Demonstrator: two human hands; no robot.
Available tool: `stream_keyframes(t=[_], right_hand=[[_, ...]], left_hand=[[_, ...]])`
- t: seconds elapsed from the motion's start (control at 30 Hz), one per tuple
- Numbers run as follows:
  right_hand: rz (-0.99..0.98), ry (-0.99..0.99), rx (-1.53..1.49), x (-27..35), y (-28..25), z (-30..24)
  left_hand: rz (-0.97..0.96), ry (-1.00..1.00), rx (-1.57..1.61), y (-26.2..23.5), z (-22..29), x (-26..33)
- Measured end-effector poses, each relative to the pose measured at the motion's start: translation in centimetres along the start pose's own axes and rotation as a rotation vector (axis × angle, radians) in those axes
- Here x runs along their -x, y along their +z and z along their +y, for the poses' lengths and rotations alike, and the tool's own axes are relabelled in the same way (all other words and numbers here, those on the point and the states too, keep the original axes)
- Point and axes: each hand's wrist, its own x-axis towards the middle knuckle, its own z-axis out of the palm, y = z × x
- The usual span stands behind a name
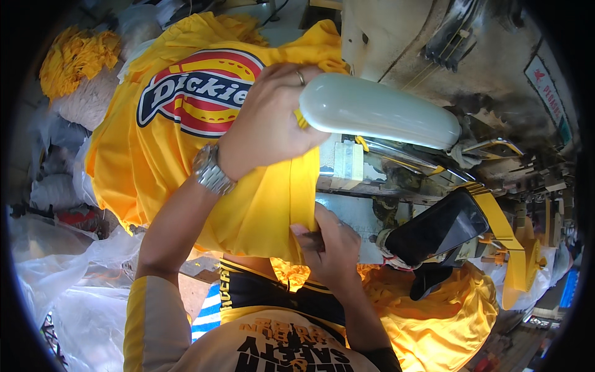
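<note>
A yellow T-shirt point(192, 180) with a large printed emblem in red, dark blue and white drapes across the work area in front of me. My left hand point(269, 118), with a ring and a metal wristwatch, lies over it and grips the cloth close to the machine; some fingertips are hidden behind a pale, long rounded machine part point(384, 111). Lower down, my right hand point(331, 248) pinches the edge of the same shirt between thumb and fingers. Just right of the cloth is the sewing machine's metal bed point(350, 211).
A dark smartphone point(434, 226) is propped at the right, near a yellow strap-like piece point(505, 229). More yellow fabric point(434, 322) is heaped at lower right. Clear plastic bags point(80, 297) crowd the left, and a bundle of yellow cloth point(77, 59) sits at upper left.
</note>
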Motion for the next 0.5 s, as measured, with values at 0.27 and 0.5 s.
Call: stream_keyframes(t=[0.27, 0.5], right_hand=[[-0.103, 0.074, 0.205, -0.3, -3.3, -1.7], [0.061, -0.022, 0.383, -2.9, -6.8, -3.8]], left_hand=[[0.265, -0.257, 0.266, 1.2, -1.5, 4.0], [0.222, -0.423, 0.242, -1.9, 5.5, 7.7]])
